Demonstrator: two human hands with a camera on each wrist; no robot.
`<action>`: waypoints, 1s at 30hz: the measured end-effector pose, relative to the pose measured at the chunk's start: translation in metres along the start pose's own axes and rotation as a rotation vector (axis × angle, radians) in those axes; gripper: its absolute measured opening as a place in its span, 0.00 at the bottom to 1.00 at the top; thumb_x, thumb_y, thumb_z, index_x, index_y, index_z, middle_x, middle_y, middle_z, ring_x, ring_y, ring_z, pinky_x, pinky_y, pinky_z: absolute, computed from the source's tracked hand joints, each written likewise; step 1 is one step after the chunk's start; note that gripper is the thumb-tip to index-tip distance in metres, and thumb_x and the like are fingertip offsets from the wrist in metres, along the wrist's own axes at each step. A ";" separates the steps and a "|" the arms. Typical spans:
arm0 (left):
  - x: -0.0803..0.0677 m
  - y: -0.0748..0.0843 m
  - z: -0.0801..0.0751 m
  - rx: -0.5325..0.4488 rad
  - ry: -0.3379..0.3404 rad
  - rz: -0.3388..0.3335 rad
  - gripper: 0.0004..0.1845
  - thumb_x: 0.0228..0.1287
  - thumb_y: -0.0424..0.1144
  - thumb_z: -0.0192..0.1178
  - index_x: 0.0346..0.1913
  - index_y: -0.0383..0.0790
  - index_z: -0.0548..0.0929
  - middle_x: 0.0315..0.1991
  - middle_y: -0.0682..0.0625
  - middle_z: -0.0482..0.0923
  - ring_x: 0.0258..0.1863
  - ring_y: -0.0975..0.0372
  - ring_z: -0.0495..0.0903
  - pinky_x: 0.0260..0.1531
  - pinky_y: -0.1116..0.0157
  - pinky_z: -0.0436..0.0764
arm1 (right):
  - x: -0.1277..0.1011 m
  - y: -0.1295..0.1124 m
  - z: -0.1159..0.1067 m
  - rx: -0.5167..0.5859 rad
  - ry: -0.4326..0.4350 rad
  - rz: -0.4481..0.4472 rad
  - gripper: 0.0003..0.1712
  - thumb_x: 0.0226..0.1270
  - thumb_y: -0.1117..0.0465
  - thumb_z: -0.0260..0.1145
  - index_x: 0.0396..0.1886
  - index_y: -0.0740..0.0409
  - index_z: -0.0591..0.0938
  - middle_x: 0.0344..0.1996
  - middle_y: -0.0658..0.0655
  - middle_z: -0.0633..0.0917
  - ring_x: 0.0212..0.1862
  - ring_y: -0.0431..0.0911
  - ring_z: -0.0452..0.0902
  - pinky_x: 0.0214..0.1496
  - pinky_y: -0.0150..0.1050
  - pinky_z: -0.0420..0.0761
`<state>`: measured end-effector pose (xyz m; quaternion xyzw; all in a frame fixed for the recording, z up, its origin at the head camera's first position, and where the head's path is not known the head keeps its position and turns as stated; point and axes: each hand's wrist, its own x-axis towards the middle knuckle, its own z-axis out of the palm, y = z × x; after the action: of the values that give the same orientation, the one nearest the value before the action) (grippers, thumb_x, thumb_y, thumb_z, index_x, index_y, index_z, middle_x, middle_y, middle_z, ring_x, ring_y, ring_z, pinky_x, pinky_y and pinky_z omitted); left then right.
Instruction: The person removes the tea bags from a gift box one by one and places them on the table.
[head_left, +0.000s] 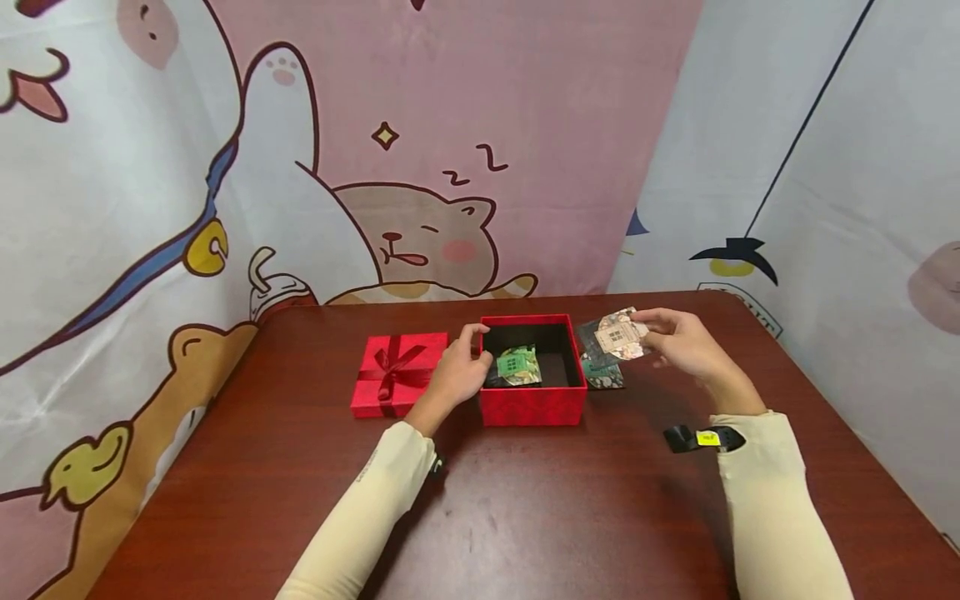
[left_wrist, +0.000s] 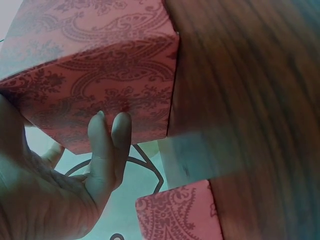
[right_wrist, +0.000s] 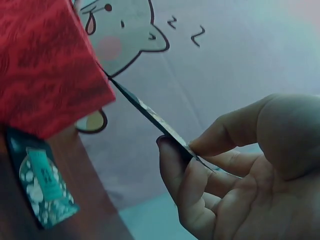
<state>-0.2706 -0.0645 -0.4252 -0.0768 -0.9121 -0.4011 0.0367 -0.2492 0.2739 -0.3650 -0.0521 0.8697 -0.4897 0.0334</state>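
Red paisley box [head_left: 532, 404] sits open mid-table, lid with the ribbon bow [head_left: 397, 373] just left of it. Your left hand [head_left: 457, 375] steadies the box at its left wall; thumb hooked over the rim, and in the left wrist view the fingers [left_wrist: 107, 145] lie straight and together against the outer side. Keep that brace.

Your right hand [head_left: 686, 342] holds a pale printed packet [head_left: 621, 335] just right of the box, raised off the table. Right wrist view shows it edge-on, pinched between thumb and fingertips [right_wrist: 175, 155]. One green packet [head_left: 519, 367] already lies inside the box; a dark teal packet [head_left: 602, 372] rests on the table beside the box's right wall.

Judgement: the pale packet goes in next. Carry it flat over the right rim, clear of the wall, and lower it into the bare floor space beside the green one before loosening the pinch. A thin packet held by one corner may tip or catch the rim.
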 end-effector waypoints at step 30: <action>-0.001 -0.003 0.002 -0.017 0.009 0.006 0.23 0.67 0.41 0.53 0.65 0.54 0.69 0.43 0.47 0.78 0.40 0.56 0.76 0.45 0.53 0.74 | 0.011 0.092 -0.018 -0.045 0.075 0.118 0.28 0.71 0.66 0.52 0.68 0.73 0.66 0.60 0.78 0.73 0.40 0.41 0.78 0.35 0.40 0.82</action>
<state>-0.2699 -0.0651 -0.4294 -0.0780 -0.9082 -0.4091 0.0414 -0.2675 0.3353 -0.4340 0.0171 0.8827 -0.4687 0.0287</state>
